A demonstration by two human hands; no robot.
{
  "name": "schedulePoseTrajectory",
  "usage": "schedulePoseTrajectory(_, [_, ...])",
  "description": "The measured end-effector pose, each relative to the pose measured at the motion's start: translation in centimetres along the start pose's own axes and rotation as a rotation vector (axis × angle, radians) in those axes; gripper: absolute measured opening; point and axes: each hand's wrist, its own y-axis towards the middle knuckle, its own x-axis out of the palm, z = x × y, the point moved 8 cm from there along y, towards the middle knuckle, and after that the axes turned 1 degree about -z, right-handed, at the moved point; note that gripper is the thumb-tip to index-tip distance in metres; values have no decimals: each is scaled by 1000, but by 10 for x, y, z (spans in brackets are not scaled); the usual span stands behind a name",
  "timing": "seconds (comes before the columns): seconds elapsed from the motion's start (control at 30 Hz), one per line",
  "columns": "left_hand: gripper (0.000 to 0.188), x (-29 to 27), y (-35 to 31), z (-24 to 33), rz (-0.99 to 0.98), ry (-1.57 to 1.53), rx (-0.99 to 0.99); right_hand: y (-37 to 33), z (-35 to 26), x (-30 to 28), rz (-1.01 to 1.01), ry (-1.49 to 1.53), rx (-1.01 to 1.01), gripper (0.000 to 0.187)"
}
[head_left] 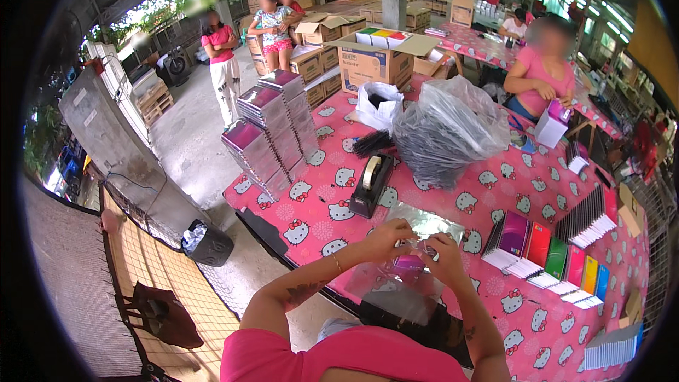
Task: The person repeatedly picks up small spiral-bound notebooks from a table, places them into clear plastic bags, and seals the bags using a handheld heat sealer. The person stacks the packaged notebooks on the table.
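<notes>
Left hand (pixel 389 238) and right hand (pixel 445 260): both grips pinched on the clear plastic bag (pixel 403 298), near each other. Bag is at the tabletop (pixel 332 201) near edge, purple-covered item (pixel 410 262) under the fingers, details blurred by glare. Black tape dispenser (pixel 371 185) just beyond left hand. Row of spiral notebooks (pixel 544 255) off to the right.

Pink top (pixel 382 357), short-sleeved with a wide neckline; pale blue-grey legwear (pixel 337 327). 1 thin gold-toned bracelet (pixel 337 263) behind the left hand (pixel 388 240). Dark tattoos (pixel 304 294): 1 large, left forearm (pixel 322 272); 1 smaller, right forearm (pixel 472 308).
</notes>
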Motion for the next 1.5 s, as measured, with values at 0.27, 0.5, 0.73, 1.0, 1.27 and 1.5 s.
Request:
schedulePoseTrajectory(0.27, [25, 6, 34, -14, -70, 245, -387, 25, 4, 3, -79, -272, 178, 45])
schedulePoseTrajectory(0.5, [50, 8, 30, -58, -100, -217, -591, 10, 84, 31, -56, 564, 426, 44])
schedulePoseTrajectory(0.73, [55, -71, -79, -166, 608, 473, -848, 2, 91, 48, -3, 630, 486, 41])
schedulePoseTrajectory(1.0, [22, -69, -81, -220, 648, -330, -815, 9, 83, 40, -31, 617, 477, 41])
schedulePoseTrajectory(1.27, [18, -24, -118, -217, 786, -603, -831, 8, 73, 39, 7, 699, 524, 36])
schedulePoseTrajectory(1.5, [17, -87, -5, -106, 80, 559, -522, 0, 84, 35, 158, 586, 495, 40])
